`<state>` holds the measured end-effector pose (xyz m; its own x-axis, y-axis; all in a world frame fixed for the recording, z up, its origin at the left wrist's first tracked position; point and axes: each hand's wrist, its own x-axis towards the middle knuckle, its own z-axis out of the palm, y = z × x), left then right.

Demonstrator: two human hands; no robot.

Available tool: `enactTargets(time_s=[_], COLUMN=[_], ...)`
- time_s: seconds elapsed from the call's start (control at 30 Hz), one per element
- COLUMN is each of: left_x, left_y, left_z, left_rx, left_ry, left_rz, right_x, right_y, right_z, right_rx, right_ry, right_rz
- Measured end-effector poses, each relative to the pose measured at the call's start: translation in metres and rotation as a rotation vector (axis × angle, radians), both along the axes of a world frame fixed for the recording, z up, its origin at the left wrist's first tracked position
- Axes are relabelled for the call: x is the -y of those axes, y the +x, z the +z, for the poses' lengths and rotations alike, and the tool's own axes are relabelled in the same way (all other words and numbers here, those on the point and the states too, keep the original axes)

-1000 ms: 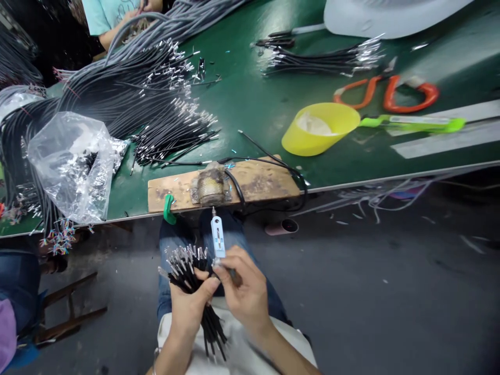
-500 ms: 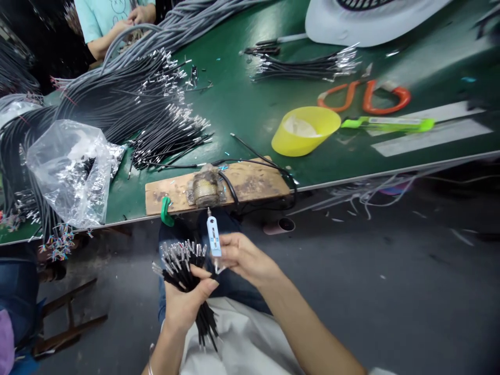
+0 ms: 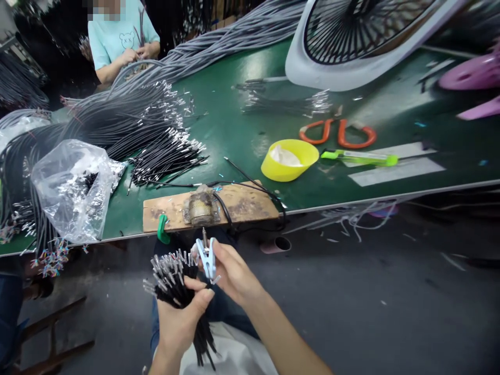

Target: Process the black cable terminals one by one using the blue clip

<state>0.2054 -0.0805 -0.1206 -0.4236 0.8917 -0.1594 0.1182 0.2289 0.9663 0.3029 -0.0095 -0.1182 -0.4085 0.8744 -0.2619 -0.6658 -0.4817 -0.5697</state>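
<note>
wire bundle in left hand, clip in right hand

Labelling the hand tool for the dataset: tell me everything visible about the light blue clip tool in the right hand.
The clip tool is a small light blue piece, plastic by its look, shaped like a clothes peg with two arms spread in a V and a thin metal tip pointing up toward the wooden board. The right hand pinches its lower end and holds it roughly upright, close beside the metal-tipped ends of the black wire bundle gripped in the left hand. Whether it touches the wires cannot be told.
</note>
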Motion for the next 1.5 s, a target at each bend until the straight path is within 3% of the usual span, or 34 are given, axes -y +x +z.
enactTargets(time_s=[0.2,0.33,0.43,0.53,0.63,0.7,0.8,0.93,1.03,1.23,1.37,1.43,1.5], left_x=[0.008,0.018,0.021,0.023,0.024,0.025,0.024,0.024,0.027,0.028,0.027,0.027,0.027], left_y=[-0.002,-0.005,-0.007,-0.008,-0.007,-0.006,-0.007,-0.009,-0.011,-0.011,-0.006,-0.004,-0.002], left_z=[0.01,0.01,0.005,-0.001,-0.004,-0.004,-0.005,-0.008,-0.009,-0.012,-0.01,-0.006,-0.003], left_rx=[0.036,0.041,0.073,0.213,0.293,0.292,0.294,0.319,0.304,0.236,0.23,0.242,0.255], left_ry=[-0.029,-0.086,-0.138,-0.212,-0.247,-0.236,-0.209,-0.204,-0.189,-0.173,-0.188,-0.197,-0.198], left_rz=[-0.028,-0.032,-0.019,-0.083,-0.157,-0.142,-0.111,-0.084,-0.055,-0.002,-0.046,-0.07,-0.079], right_x=[0.008,0.023,0.039,0.051,0.053,0.051,0.048,0.049,0.047,0.044,0.049,0.052,0.054], right_y=[0.014,0.025,0.027,0.022,0.014,0.01,0.007,0.005,0.007,0.01,0.004,0.0,-0.002], right_z=[-0.033,-0.046,-0.039,-0.025,-0.011,-0.008,-0.011,-0.02,-0.023,-0.018,-0.015,-0.015,-0.019], right_rx=[-0.048,0.167,0.47,0.769,0.952,0.955,0.886,0.889,0.897,0.847,0.977,0.951,0.825], right_ry=[-0.127,-0.03,0.174,0.537,0.863,0.933,0.863,0.758,0.774,0.846,0.899,0.877,0.761], right_rz=[-0.023,-0.132,-0.265,-0.385,-0.292,-0.186,-0.151,-0.316,-0.395,-0.314,-0.454,-0.503,-0.452])
